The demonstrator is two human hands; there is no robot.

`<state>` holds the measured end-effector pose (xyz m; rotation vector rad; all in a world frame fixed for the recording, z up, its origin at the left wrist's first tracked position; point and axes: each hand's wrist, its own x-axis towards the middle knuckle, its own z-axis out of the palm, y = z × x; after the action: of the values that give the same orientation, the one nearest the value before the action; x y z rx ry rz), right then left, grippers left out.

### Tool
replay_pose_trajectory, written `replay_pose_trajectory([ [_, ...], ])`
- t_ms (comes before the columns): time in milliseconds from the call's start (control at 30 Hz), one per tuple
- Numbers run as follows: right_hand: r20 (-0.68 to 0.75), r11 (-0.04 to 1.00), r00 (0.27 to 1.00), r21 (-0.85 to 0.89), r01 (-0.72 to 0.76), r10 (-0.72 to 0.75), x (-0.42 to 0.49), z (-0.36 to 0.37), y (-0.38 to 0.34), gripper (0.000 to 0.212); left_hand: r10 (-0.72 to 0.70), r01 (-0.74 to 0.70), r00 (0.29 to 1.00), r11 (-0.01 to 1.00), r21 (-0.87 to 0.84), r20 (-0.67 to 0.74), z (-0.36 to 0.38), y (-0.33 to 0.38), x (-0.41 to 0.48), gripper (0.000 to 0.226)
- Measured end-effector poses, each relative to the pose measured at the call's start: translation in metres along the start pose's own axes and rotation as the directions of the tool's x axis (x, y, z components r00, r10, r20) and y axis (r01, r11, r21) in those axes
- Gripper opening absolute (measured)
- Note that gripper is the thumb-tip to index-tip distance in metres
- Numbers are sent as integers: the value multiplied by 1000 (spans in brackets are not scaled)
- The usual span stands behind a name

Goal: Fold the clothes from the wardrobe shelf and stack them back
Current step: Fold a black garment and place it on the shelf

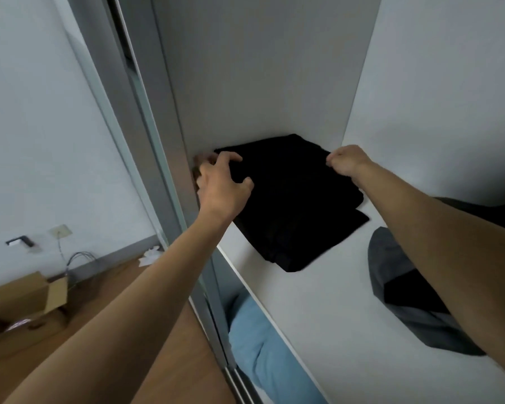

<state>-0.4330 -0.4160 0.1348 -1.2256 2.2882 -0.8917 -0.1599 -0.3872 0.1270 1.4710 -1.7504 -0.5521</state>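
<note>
A stack of folded black clothes lies on the white wardrobe shelf, pushed toward the back left corner. My left hand rests on the stack's left edge with its fingers spread and curved over the cloth. My right hand pinches the far right corner of the top black garment. A crumpled dark grey garment lies on the shelf at the right, partly hidden under my right forearm.
The wardrobe's sliding door frame stands close to my left hand. Light blue fabric shows below the shelf. On the wooden floor at left are an open cardboard box and cables.
</note>
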Motion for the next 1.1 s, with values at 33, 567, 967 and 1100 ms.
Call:
replay_pose_trajectory([
  [33, -40, 990, 999, -137, 28, -34, -1, 2, -2, 32, 105, -97, 992, 990, 104, -66, 0, 5, 0, 43],
  [567, -154, 962, 950, -63, 265, -271, -117, -44, 50, 25, 397, -594, 747, 758, 268, 534, 46, 57, 16, 38],
  [967, -479, 805, 716, -33, -593, 508, -329, -150, 206, 64, 561, -614, 109, 687, -388, 821, 157, 134, -117, 77],
  [1100, -458, 752, 712, -130, -646, 533, -368, -144, 241, 70, 542, -748, 231, 630, -209, 808, 180, 144, -144, 88],
])
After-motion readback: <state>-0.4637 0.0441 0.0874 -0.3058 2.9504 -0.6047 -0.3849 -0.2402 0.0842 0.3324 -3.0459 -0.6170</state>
